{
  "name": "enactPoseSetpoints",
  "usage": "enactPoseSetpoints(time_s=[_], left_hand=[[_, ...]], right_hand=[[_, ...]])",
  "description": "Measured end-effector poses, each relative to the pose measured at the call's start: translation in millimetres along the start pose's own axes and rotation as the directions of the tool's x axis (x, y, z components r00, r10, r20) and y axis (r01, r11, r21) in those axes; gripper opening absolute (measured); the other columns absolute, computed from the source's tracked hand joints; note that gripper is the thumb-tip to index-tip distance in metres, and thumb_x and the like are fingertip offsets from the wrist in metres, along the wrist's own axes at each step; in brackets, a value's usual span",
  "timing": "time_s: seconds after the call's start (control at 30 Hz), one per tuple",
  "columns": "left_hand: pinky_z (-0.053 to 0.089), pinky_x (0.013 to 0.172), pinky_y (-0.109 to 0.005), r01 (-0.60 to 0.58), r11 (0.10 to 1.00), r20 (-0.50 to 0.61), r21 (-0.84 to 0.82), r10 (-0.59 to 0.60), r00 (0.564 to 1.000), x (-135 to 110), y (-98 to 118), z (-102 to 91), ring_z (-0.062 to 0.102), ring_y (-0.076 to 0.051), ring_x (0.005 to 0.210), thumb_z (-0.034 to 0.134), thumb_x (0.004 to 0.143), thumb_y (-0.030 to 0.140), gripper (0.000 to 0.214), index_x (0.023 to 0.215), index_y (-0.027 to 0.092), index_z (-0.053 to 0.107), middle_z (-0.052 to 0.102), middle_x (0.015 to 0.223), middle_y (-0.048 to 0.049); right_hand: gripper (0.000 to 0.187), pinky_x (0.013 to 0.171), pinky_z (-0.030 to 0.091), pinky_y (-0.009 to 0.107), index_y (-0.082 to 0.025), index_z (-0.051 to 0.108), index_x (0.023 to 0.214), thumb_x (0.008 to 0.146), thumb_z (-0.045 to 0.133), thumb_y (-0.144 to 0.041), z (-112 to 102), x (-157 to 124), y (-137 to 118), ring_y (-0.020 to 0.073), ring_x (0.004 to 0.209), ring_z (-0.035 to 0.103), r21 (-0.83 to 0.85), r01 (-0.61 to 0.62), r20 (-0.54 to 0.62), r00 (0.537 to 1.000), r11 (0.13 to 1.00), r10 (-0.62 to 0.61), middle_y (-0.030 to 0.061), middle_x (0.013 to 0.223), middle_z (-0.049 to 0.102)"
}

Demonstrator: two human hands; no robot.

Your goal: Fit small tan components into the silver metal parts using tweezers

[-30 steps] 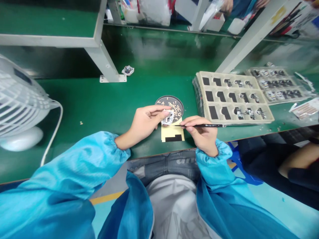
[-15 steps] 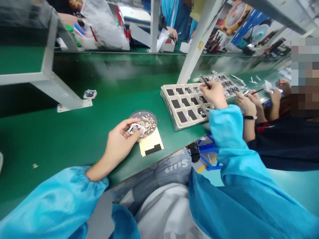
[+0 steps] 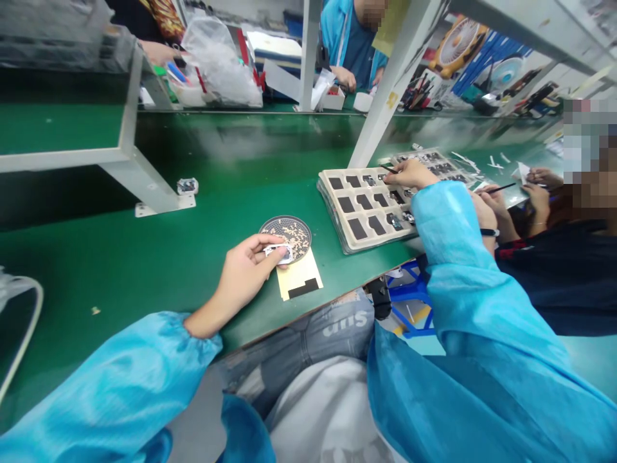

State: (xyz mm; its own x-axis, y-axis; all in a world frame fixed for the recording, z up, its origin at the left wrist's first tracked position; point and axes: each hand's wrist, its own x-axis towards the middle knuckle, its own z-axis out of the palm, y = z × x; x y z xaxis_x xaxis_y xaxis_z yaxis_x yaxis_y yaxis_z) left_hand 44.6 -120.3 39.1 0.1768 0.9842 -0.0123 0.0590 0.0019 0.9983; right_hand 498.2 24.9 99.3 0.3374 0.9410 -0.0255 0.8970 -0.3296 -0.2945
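My left hand (image 3: 243, 273) is closed around a small white framed part (image 3: 279, 251), held just over a yellow backing sheet (image 3: 299, 276) and beside a round dark dish of tiny pieces (image 3: 284, 230). My right hand (image 3: 409, 173) reaches far right over a beige compartment tray (image 3: 359, 209) and pinches a thin black tool (image 3: 388, 169) whose tip points into the tray's upper row. Both arms wear blue sleeves.
A second tray of parts (image 3: 434, 161) lies behind the first. A co-worker's hands (image 3: 533, 186) work at the right with another thin tool. A grey shelf bracket (image 3: 149, 186) and a small loose part (image 3: 187, 186) sit on the green bench. Other people sit across.
The view swung right. My right hand left the spot beside my left hand and moved with the tool to the beige tray. My left hand keeps holding the white part.
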Motion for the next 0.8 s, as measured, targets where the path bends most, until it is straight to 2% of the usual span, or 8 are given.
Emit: enactPoseSetpoints(time_s=[0.2, 0.3, 0.43, 0.5, 0.57, 0.63, 0.7, 0.8], left_hand=[[0.04, 0.04, -0.018, -0.015, 0.999, 0.037, -0.046, 0.017, 0.999, 1.3, 0.1, -2.3, 0.054, -0.007, 0.044, 0.087, 0.079, 0.042, 0.036, 0.098, 0.014, 0.074, 0.075, 0.077, -0.0051], [0.038, 0.039, -0.017, 0.026, 0.996, 0.057, -0.09, -0.021, 0.998, 0.9, 1.2, -2.5, 0.057, -0.008, 0.045, 0.087, 0.08, 0.045, 0.039, 0.097, 0.013, 0.073, 0.075, 0.074, -0.0061], [0.044, 0.041, -0.02, 0.118, 0.973, 0.1, -0.198, -0.099, 0.99, -0.4, 1.7, -0.9, 0.07, -0.016, 0.057, 0.081, 0.084, 0.049, 0.04, 0.097, 0.012, 0.073, 0.076, 0.079, -0.009], [0.05, 0.045, -0.023, 0.171, 0.947, 0.128, -0.271, -0.14, 0.982, -0.1, 0.4, -0.6, 0.076, -0.02, 0.064, 0.078, 0.085, 0.048, 0.041, 0.101, 0.011, 0.073, 0.077, 0.088, -0.0116], [0.055, 0.049, -0.025, 0.202, 0.925, 0.149, -0.322, -0.161, 0.976, 0.4, -1.2, -1.2, 0.078, -0.023, 0.07, 0.076, 0.085, 0.045, 0.041, 0.106, 0.009, 0.074, 0.078, 0.093, -0.0135], [0.058, 0.054, -0.026, 0.203, 0.92, 0.158, -0.334, -0.158, 0.975, 0.5, -2.4, -2.1, 0.079, -0.024, 0.074, 0.076, 0.083, 0.04, 0.042, 0.111, 0.008, 0.074, 0.079, 0.097, -0.0144], [0.061, 0.059, -0.028, 0.177, 0.929, 0.155, -0.325, -0.132, 0.979, -0.3, -3.1, -2.8, 0.079, -0.025, 0.081, 0.076, 0.082, 0.036, 0.043, 0.114, 0.009, 0.075, 0.079, 0.103, -0.0152], [0.065, 0.069, -0.031, 0.114, 0.946, 0.142, -0.304, -0.073, 0.987, -2.1, -4.2, -2.6, 0.077, -0.023, 0.085, 0.079, 0.079, 0.031, 0.045, 0.118, 0.01, 0.076, 0.079, 0.11, -0.0143]], right_hand=[[0.023, 0.083, 0.052, 0.041, -0.015, 0.073, 0.075, 0.077, 0.087, -0.034, -4.2, -11.0, -7.3, 0.0248, 0.078, 0.065, -0.055, -0.018, -0.036, 0.999, 0.998, 0.016, 0.0037, 0.064, 0.062], [0.017, 0.084, 0.054, 0.043, -0.015, 0.072, 0.076, 0.076, 0.085, -0.027, -7.8, -26.4, -11.9, 0.0268, 0.08, 0.068, 0.053, 0.008, -0.171, 0.985, 0.999, 0.001, 0.0065, 0.068, 0.067], [0.015, 0.084, 0.059, 0.042, -0.019, 0.07, 0.097, 0.094, 0.068, -0.033, -2.7, -73.5, -35.1, 0.0253, 0.086, 0.074, 0.209, 0.172, -0.29, 0.951, 0.963, -0.107, 0.0093, 0.089, 0.077], [0.016, 0.082, 0.061, 0.043, -0.023, 0.068, 0.101, 0.094, 0.072, -0.036, 8.5, -112.2, -55.8, 0.0255, 0.085, 0.076, 0.495, 0.352, -0.296, 0.928, 0.794, -0.226, 0.008, 0.09, 0.079], [0.024, 0.08, 0.064, 0.042, -0.024, 0.068, 0.097, 0.088, 0.082, -0.04, 25.8, -156.4, -79.7, 0.0255, 0.085, 0.077, 0.677, 0.416, -0.259, 0.907, 0.607, -0.332, 0.0069, 0.092, 0.079], [0.028, 0.08, 0.065, 0.04, -0.024, 0.07, 0.1, 0.085, 0.086, -0.041, 48.1, -197.6, -103.3, 0.0237, 0.086, 0.078, 0.798, 0.394, -0.19, 0.882, 0.456, -0.431, 0.0062, 0.098, 0.08], [0.031, 0.079, 0.066, 0.038, -0.024, 0.069, 0.104, 0.085, 0.086, -0.041, 72.5, -228.2, -123.8, 0.022, 0.086, 0.078, 0.868, 0.339, -0.136, 0.865, 0.364, -0.482, 0.0041, 0.097, 0.08], [0.031, 0.077, 0.065, 0.035, -0.026, 0.063, 0.107, 0.088, 0.084, -0.039, 104.2, -249.9, -144.9, 0.0205, 0.085, 0.079, 0.927, 0.267, -0.114, 0.869, 0.263, -0.481, 0.0001, 0.089, 0.08]])
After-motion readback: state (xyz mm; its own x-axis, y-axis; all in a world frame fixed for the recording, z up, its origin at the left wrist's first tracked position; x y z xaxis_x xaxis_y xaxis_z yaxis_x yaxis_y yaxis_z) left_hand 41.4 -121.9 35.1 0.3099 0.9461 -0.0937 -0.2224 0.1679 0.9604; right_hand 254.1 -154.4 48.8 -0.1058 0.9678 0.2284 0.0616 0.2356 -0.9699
